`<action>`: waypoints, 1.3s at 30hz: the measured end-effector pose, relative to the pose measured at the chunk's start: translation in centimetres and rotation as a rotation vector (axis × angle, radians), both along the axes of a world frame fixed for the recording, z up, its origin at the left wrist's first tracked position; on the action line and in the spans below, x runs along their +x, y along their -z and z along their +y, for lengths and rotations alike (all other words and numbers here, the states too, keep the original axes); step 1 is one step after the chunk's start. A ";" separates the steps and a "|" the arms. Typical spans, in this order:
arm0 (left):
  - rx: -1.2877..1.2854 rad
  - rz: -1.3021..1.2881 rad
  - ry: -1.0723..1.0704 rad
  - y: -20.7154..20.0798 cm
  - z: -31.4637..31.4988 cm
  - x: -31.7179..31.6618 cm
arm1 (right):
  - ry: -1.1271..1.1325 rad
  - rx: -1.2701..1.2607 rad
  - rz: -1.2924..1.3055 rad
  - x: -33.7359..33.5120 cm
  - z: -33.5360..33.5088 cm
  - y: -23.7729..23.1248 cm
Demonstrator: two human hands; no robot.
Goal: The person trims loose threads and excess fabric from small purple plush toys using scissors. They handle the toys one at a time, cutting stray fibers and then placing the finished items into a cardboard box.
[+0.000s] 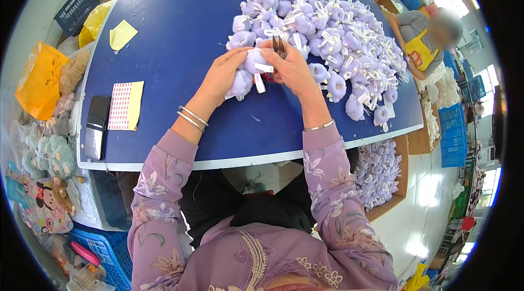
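Over the blue tabletop, my left hand (222, 74) is closed around a small lilac plush piece (254, 61) with fluffy fur. White fabric tags (259, 82) hang from its near side. My right hand (295, 71) meets it from the other side, fingers curled around a pair of small scissors (279, 46) whose dark blades point up and away from me. A bit of red shows under the right fingers; whether it belongs to the scissors I cannot tell. Just beyond both hands lies a big heap of similar lilac plush pieces (327, 32), many with white tags or loops.
On the blue table (180, 34) at left lie a black phone (96, 127), a sticker sheet (124, 106) and a yellow paper (123, 35). A box of lilac pieces (379, 174) stands below right. Another person (426, 40) in a yellow apron is beyond the table's right side.
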State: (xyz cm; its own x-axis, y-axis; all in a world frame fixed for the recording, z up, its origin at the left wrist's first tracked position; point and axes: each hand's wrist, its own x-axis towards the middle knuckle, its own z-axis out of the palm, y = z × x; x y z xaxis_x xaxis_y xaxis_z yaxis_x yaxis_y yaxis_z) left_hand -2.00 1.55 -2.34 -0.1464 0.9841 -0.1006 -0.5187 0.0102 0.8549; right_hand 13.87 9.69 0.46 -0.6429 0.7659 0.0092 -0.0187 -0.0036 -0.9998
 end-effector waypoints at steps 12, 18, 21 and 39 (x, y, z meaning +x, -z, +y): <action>0.024 -0.059 0.112 -0.4 -0.2 -0.5 | -0.341 -0.158 1.291 10.3 3.7 -4.2; 0.089 -0.105 0.138 -0.2 -0.1 -0.6 | 0.134 0.192 -0.015 3.1 -0.8 -3.0; 0.105 -0.161 0.069 -0.2 0.2 -0.3 | -0.099 0.359 -0.117 0.7 -2.6 -2.1; 0.033 -0.241 -0.147 0.0 0.1 -0.7 | 0.068 0.366 -0.087 0.9 -1.8 -1.7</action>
